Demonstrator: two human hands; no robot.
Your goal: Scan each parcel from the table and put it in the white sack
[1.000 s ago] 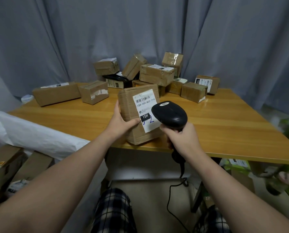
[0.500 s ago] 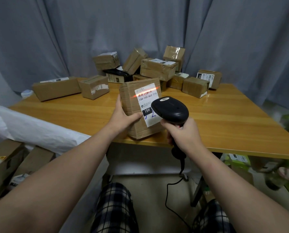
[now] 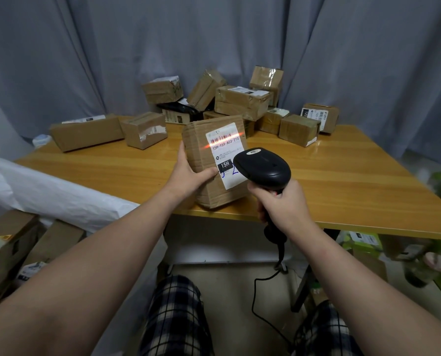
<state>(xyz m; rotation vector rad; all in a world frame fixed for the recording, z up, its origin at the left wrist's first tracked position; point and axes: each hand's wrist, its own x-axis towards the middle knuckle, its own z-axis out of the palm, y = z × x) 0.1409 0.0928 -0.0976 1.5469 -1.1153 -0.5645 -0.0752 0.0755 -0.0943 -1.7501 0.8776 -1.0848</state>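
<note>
Nearest, at 6 o'clock, are plaid-clad legs [image 3: 175, 317], with a black cable [image 3: 255, 299] running up between them. The cable leads to the scanner [image 3: 264, 168]. The right hand [image 3: 282, 204] has its fingers curled round the scanner's handle, and the scanner's head points toward 11 o'clock. Just beside the head at 9 o'clock, the left hand [image 3: 186, 176] grips the parcel [image 3: 201, 155] by its left side, thumb across the front. The parcel stands upright, tilted slightly, over the near edge of the table [image 3: 342, 181]; whether it rests on the wood is unclear. Its label [image 3: 226, 155] faces the scanner, and a red line [image 3: 223, 141] crosses the barcode. The white sack [image 3: 60, 199] lies at 9 o'clock, beside the table, with floor boxes [image 3: 6, 247] at 8 o'clock. Farther back on the table, a long box [image 3: 86, 132] and a small box [image 3: 145, 129] sit at 10 o'clock. A pile [image 3: 240, 101] of parcels is at 12 o'clock, against the grey curtain [image 3: 214, 34].
</note>
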